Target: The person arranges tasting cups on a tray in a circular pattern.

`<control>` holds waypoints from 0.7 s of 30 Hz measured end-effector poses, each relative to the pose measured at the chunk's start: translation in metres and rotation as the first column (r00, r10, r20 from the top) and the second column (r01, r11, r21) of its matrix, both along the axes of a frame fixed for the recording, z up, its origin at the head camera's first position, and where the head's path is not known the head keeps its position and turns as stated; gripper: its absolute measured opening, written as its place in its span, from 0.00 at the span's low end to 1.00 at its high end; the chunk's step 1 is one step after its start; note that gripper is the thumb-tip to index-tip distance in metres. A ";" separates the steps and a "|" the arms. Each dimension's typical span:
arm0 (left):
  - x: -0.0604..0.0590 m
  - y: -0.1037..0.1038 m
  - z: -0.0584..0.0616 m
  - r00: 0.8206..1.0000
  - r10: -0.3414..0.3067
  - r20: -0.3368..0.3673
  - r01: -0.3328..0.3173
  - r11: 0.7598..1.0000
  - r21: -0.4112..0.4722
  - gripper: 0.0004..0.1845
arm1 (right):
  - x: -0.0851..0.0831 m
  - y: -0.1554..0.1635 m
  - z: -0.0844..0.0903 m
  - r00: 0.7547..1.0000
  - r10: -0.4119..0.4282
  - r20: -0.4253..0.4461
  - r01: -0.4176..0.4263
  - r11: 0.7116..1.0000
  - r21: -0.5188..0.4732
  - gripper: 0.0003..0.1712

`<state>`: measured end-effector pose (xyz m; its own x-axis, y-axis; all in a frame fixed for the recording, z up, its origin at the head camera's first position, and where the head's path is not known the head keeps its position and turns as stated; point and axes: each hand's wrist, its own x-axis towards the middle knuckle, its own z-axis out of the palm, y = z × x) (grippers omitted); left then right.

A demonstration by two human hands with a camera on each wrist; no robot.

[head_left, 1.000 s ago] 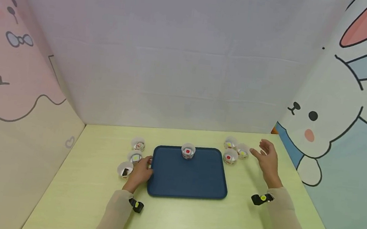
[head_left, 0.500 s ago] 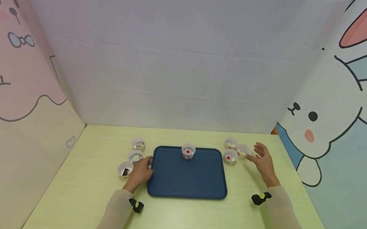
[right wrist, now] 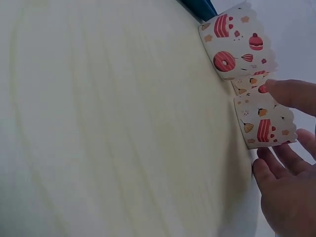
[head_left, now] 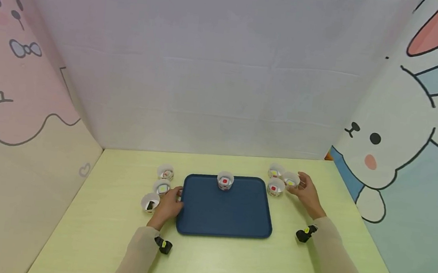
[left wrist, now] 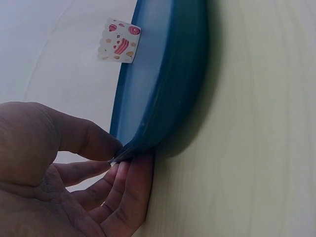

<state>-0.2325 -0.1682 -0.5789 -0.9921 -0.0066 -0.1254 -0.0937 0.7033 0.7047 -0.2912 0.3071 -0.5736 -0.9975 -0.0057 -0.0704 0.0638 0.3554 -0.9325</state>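
In the head view my left hand (head_left: 168,207) holds the left rim of a dark blue tray (head_left: 231,213); in the left wrist view the thumb lies on top of the rim and the fingers sit beneath. A white paper baking cup (head_left: 224,186) with a red-marked block inside stands at the tray's back edge. Off the tray's right side, my right hand (head_left: 306,193) grips another paper baking cup (head_left: 288,184) holding a yellow-marked block. The right wrist view puts the thumb on one side of this printed cup (right wrist: 264,121) and the fingertips on the other.
Touching that group are a paper cup with a red-marked block (head_left: 275,192) and one behind it (head_left: 275,175). Left of the tray stand three more cups: a back one (head_left: 165,176), a middle one (head_left: 161,191) and a front one (head_left: 147,208). A pale wall (head_left: 224,88) closes the back.
My right hand has moved left and down to the rightmost paper cup, its fingers closing round it. The left hand and the tray have stayed put.
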 end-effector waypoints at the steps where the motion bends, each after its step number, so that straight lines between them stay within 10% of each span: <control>1: 0.000 0.000 0.000 1.000 -0.001 -0.003 0.001 1.000 0.001 0.31 | 0.000 0.000 -0.002 1.000 0.005 -0.001 -0.005 1.000 -0.010 0.52; 21: 0.000 -0.001 -0.001 1.000 0.008 0.004 -0.009 1.000 0.008 0.31 | -0.016 -0.011 -0.010 0.997 -0.066 -0.027 0.070 0.985 0.161 0.43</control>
<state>-0.2329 -0.1695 -0.5803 -0.9914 -0.0140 -0.1298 -0.1028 0.6967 0.7099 -0.3070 0.2965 -0.5840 -0.9965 0.0718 -0.0438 0.0738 0.4969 -0.8647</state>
